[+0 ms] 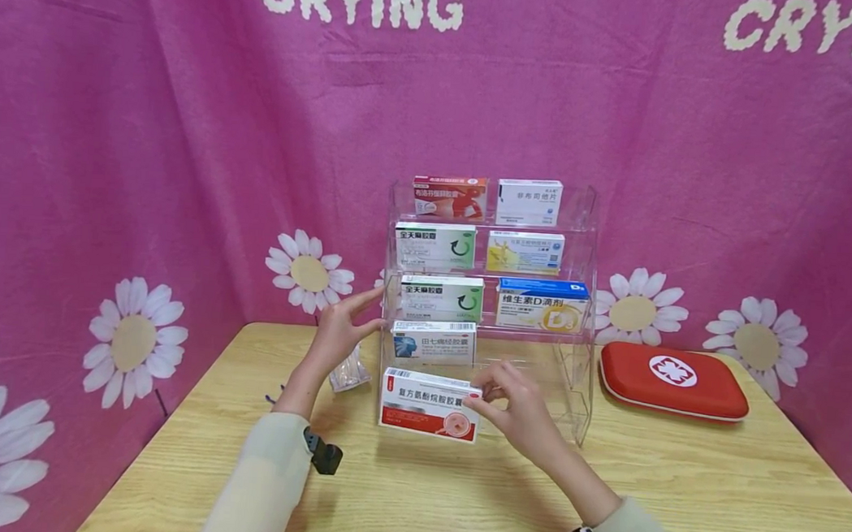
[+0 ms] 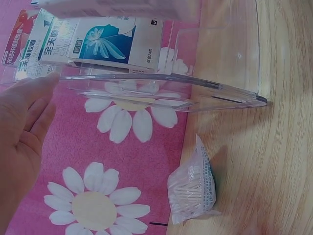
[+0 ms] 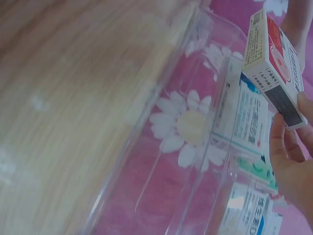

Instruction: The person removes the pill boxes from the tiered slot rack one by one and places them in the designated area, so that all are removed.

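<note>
The right hand (image 1: 516,402) holds a red-and-white medicine box (image 1: 429,404) by its right end, thumb and fingertips pinching the short side, with the box hanging just in front of the lowest tier of the clear plastic rack (image 1: 577,365), near the table edge of it. In the right wrist view the same box (image 3: 274,61) shows its end flap and red face, with the fingers (image 3: 288,161) curled against its lower end. The left hand (image 1: 340,328) is open, fingers straight and spread, its fingertips at or just beside the left wall of the rack; whether it actually presses the wall cannot be told. The left wrist view shows the open palm (image 2: 22,137) close to the rack's shelf edge (image 2: 146,85).

The box looks like thin card, so it should be light and fairly stiff along its edges but easy to dent on the broad faces. Its glossy print may be a little slippery. A hold across the two short ends or along the long narrow edges seems safest; squeezing the wide front would likely crush it. Held by one end alone, as now, it could swing or twist.

A blue-and-white box (image 1: 433,341) stands on the tier just behind it. Left of the rack lies a small clear packet of cotton swabs (image 2: 193,188), and a red first-aid case (image 1: 671,380) sits on the table (image 1: 749,497) at the far right.
</note>
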A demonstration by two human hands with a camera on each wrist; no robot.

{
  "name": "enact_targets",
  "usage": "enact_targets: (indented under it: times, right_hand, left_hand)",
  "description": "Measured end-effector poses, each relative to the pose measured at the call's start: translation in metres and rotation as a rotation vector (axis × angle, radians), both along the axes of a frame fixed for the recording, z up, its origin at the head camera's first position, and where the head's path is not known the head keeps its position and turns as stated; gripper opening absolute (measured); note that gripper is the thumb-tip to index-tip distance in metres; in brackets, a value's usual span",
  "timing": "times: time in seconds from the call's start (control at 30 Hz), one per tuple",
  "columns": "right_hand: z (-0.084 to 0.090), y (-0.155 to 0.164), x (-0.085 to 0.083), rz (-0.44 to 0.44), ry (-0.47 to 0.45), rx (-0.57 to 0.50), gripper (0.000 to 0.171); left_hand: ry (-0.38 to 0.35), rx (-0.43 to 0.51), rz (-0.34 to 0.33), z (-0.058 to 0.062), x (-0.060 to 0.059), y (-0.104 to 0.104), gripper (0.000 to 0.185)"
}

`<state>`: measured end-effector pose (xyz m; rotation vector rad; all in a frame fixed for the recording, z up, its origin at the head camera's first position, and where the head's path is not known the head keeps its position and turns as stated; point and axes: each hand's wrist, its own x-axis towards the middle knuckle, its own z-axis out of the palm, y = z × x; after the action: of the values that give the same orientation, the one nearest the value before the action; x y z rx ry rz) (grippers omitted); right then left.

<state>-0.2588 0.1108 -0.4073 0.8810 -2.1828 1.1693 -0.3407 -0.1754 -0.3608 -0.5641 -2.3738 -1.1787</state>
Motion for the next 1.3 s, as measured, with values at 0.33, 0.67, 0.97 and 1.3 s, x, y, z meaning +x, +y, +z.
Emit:
enact_targets:
  times: [0.33, 0.67, 0.97, 1.3]
  right_hand:
    - [-0.012, -0.024, 0.005, 0.046, -0.163, 0.09, 0.017]
    - [-0.024, -0.051, 0.007, 0.129, -0.144, 0.149, 0.02]
    - [-0.028, -0.069, 0.009, 0.122, -0.251, 0.187, 0.021]
    - [-0.03, -0.078, 0.003, 0.117, -0.336, 0.22, 0.019]
  left_hand:
    - [-0.026, -0.011, 0.004, -0.001, 0.001, -0.001, 0.055]
    - [-0.03, -0.015, 0.006, -0.002, 0.002, 0.0, 0.054]
    - [-0.035, -0.012, 0.01, -0.001, 0.003, 0.001, 0.053]
    - [0.016, -0.029, 0.027, 0.0, 0.0, 0.0, 0.053]
